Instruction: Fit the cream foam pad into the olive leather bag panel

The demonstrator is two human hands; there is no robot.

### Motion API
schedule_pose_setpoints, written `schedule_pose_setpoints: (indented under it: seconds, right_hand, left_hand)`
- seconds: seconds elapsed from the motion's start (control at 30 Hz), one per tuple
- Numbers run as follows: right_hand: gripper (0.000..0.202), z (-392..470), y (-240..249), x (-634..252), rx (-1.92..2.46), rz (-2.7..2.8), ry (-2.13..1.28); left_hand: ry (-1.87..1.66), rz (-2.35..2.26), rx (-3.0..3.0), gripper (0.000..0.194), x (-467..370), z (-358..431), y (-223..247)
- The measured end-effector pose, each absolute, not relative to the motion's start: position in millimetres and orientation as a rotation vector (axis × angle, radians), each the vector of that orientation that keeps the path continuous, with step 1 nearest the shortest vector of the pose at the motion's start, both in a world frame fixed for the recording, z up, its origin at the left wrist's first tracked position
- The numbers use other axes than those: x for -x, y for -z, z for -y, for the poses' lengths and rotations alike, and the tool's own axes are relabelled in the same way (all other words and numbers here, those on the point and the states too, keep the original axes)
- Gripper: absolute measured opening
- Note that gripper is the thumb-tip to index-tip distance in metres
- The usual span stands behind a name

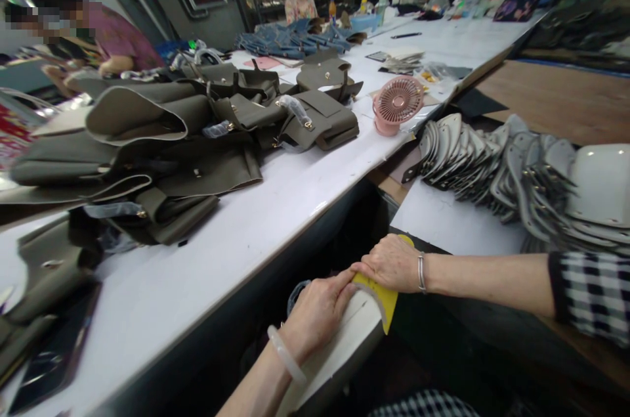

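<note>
My left hand [315,315] and my right hand [391,264] meet at the far end of a white, round-topped block [339,351]. A thin yellow piece [390,302] with a curved edge lies against that end. My right hand is closed over the yellow piece, its fingertips hidden behind it. The fingers of my left hand curl down past the block's far edge, beside the yellow piece; what they grip is hidden. A plastic-wrapped loop [296,294] shows just beyond my left wrist.
Dark olive bags [216,167] lie heaped on the long white table [236,240]. A pink fan [398,104] stands near its edge. White flap-shaped pieces [497,167] are stacked at right. A phone-like dark slab [56,354] lies lower left. Other people work at the far left and back.
</note>
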State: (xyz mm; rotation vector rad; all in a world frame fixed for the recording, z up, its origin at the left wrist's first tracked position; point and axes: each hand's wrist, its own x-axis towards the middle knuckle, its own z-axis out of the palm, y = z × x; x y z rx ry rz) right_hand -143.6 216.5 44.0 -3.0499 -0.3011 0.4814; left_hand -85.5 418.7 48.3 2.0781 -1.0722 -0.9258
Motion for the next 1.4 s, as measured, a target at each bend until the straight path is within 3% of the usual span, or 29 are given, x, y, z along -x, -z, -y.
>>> schedule_pose_setpoints:
  seconds: [0.37, 0.57, 0.7, 0.8, 1.0, 1.23, 1.33, 1.4]
  right_hand:
    - [0.067, -225, -39, 190, 2.858, -0.126, -0.473]
    - [0.074, -198, -21, 196, 1.646, -0.592, -0.417]
    - [0.08, -216, -19, 187, 1.183, -0.488, -0.476]
    - [0.078, -230, -17, 178, 1.248, -0.479, -0.437]
    - [0.044, -236, -5, 164, 1.743, -0.355, -0.294]
    - [0.051, -212, -15, 158, 2.018, -0.171, -0.524]
    - [0.068, -193, -28, 147, 2.163, -0.017, -0.557]
    - [0.057, -195, -37, 137, 2.309, 0.091, -0.46]
  left_hand:
    - [1.225, 0.654, -1.749, 0.047, 65, -408, -40]
    - [1.263, 0.516, -1.73, 0.05, 67, -401, -33]
    - [1.278, 0.546, -1.743, 0.047, 66, -400, -34]
    - [1.24, 0.622, -1.807, 0.038, 66, -400, -36]
    - [1.11, 0.783, -1.988, 0.034, 70, -393, -38]
    - [1.083, 0.803, -2.019, 0.043, 66, -421, -56]
    - [0.857, 0.45, -1.867, 0.053, 67, -490, -61]
    - [0.626, -0.077, -1.611, 0.053, 83, -540, -51]
